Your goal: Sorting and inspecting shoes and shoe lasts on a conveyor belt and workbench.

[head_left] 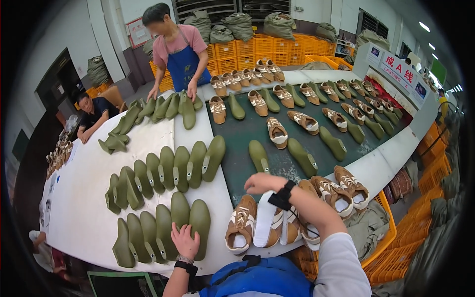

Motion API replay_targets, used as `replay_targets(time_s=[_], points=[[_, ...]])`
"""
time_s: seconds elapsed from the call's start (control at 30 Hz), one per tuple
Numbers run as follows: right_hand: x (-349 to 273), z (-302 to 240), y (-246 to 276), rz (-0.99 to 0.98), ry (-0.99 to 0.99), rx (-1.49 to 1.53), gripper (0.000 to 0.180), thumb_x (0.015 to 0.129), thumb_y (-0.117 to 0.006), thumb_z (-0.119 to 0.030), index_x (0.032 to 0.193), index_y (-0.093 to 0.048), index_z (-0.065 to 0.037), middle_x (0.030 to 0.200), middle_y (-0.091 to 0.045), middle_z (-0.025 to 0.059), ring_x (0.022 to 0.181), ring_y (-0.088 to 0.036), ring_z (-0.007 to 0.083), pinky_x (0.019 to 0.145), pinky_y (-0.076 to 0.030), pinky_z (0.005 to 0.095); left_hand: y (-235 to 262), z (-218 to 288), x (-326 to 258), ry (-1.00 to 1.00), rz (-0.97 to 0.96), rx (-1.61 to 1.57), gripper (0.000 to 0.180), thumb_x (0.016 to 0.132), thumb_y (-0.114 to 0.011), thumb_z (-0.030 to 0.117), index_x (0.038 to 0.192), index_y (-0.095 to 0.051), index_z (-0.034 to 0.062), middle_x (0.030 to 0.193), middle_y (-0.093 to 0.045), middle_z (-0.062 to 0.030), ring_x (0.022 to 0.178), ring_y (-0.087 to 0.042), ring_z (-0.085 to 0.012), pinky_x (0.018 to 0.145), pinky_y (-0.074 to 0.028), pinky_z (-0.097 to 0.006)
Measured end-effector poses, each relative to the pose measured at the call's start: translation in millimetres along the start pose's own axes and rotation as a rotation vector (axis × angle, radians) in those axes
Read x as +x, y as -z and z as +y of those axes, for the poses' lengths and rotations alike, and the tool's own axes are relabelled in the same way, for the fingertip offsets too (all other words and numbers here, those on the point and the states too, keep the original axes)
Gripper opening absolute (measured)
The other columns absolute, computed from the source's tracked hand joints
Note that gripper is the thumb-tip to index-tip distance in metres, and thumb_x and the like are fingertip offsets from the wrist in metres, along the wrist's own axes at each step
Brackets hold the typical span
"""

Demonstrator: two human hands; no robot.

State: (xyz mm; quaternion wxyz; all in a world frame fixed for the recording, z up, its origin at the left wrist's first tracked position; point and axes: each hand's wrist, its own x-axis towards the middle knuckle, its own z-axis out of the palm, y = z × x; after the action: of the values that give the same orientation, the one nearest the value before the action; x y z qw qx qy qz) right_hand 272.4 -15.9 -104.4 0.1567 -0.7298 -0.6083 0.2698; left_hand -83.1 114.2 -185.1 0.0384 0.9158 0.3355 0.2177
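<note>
Near the front edge, my left hand [185,241] grips the heel end of a green shoe last [180,208], thumb on the right side. Another green last [200,230] lies against that thumb. My right hand [260,183] hovers by the front edge of the dark green conveyor belt [237,166], fingers curled, nothing visible in them. Just beyond it a green last [258,156] lies on the belt. Under my right wrist, a brown-and-white sneaker [267,230] rests on its side, sole showing, beside an upright sneaker [241,222]. My forearm partly hides the sneakers to the right.
Rows of lasts stand on the white table [94,193] at left. Sneakers and lasts line the belt. A co-worker in a blue apron [185,69] handles lasts across the table; another person [94,114] leans at the far left. Orange crates [386,213] flank my right side.
</note>
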Motion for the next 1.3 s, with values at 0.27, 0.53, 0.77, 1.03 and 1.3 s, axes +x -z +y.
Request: replay_targets(time_s=[0.27,0.53,0.77,1.03,1.3], points=[[-84.2,-95.5,-112.1,-0.103,0.01,-0.061,0.033,0.079,-0.058,-0.026,0.108,-0.061,-0.011,0.092,-0.064,0.0132,0.085,-0.061,0.0317,0.072,-0.05,0.0416,3.5,-2.0,5.4,-0.01,0.033,-0.022,0.032,0.075,-0.059,0.022,0.102,-0.061,0.0038,0.105,-0.06,-0.0114,0.124,-0.032,-0.0406,0.1,-0.027,-0.05],[-131.2,-49.1,-160.6,0.626,-0.591,-0.203,0.058,0.072,-0.067,-0.03,0.124,-0.049,-0.01,0.106,-0.053,0.0208,0.088,-0.057,0.0349,0.078,-0.046,0.042,-0.8,-5.9,0.4,-0.038,0.053,-0.024,0.032,0.072,-0.06,0.024,0.098,-0.063,0.0057,0.103,-0.061,-0.0104,0.122,-0.035,-0.0409,0.098,-0.028,-0.052],[-101.6,-68.0,-150.6,0.375,-0.75,-0.146,0.071,0.074,-0.067,-0.035,0.136,-0.036,-0.02,0.111,-0.046,0.0258,0.084,-0.058,0.0373,0.082,-0.045,0.0425,-4.0,-7.7,-6.2,-0.029,0.045,-0.048,0.034,0.073,-0.061,0.027,0.1,-0.063,0.0068,0.103,-0.061,-0.0095,0.124,-0.032,-0.0415,0.1,-0.026,-0.051],[-83.8,-83.9,-143.9,1.02,-0.333,0.168,0.045,0.064,-0.055,0.006,0.107,-0.053,-0.009,0.098,-0.047,0.0164,0.094,-0.051,0.036,0.08,-0.044,0.042,23.0,24.5,11.4,-0.137,-0.001,-0.207,0.04,0.069,-0.065,0.019,0.106,-0.058,0.0048,0.11,-0.054,-0.0141,0.12,-0.037,-0.0386,0.099,-0.028,-0.053],[-83.2,-147.6,-107.4,0.867,0.115,0.724,0.027,0.076,-0.06,0.002,0.101,-0.053,-0.003,0.101,-0.045,0.0052,0.076,-0.049,0.0089,0.066,-0.043,0.0211,24.9,105.0,42.3,-0.077,-0.868,-1.396,0.098,0.074,-0.073,0.025,0.141,-0.004,0.0064,0.135,-0.032,-0.013,0.126,-0.036,-0.0226,0.104,-0.03,-0.034]])
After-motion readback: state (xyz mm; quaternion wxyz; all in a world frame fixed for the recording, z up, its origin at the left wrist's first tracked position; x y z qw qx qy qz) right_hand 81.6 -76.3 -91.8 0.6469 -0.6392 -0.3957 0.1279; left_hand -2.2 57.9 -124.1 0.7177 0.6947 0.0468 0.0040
